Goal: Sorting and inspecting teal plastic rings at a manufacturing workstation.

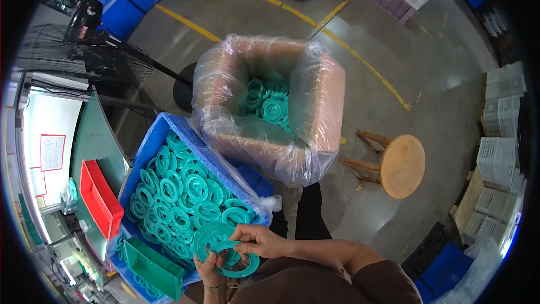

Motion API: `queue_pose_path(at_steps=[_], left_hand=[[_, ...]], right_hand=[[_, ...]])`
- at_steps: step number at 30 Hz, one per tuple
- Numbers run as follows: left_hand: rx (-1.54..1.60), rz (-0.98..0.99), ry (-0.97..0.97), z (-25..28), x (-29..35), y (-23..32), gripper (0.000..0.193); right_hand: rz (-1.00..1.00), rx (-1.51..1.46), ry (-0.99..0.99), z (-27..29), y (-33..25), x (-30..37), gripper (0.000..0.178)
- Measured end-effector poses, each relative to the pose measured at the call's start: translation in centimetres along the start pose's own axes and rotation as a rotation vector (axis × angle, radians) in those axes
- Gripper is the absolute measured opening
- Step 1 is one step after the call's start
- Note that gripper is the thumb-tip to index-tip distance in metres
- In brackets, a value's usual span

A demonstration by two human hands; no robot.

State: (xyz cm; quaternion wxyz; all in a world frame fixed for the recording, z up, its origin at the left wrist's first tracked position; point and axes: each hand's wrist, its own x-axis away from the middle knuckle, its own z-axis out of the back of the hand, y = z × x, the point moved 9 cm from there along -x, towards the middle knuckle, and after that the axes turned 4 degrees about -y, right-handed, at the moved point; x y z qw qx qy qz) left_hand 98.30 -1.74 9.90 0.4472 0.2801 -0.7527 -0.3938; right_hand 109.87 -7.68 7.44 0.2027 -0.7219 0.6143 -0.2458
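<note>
Just in front of my body, over the near edge of the blue crate, I hold teal plastic rings in both hands. One ring [247, 268] overlaps another teal ring [203, 237] behind it. My left hand [208, 269] is closed on the rings from the lower left, thumb on top. From the right, my right hand [261, 241] pinches the rim of the front ring, its fingers partly hidden behind it. The blue crate [147, 145] below is heaped with many similar teal rings [179, 191].
A cardboard box [332, 104] lined with clear plastic stands ahead, teal rings inside it. A wooden stool [403, 166] is at the right. On the left are a red tray [100, 197], a green tray [154, 267] at the crate's edge, and a black fan [84, 21].
</note>
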Motion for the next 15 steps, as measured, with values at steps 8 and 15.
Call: queue_pose_path(at_steps=[8,15], left_hand=[[-0.004,-0.025,0.166,-5.8,-2.8,-1.1,0.022],[0.026,-0.085,0.359,-4.1,-0.4,-0.2,0.024]], right_hand=[[0.189,0.577,0.205,5.7,-6.6,-0.6,0.012],[0.061,1.228,-0.352,2.8,-6.6,-3.4,0.023]])
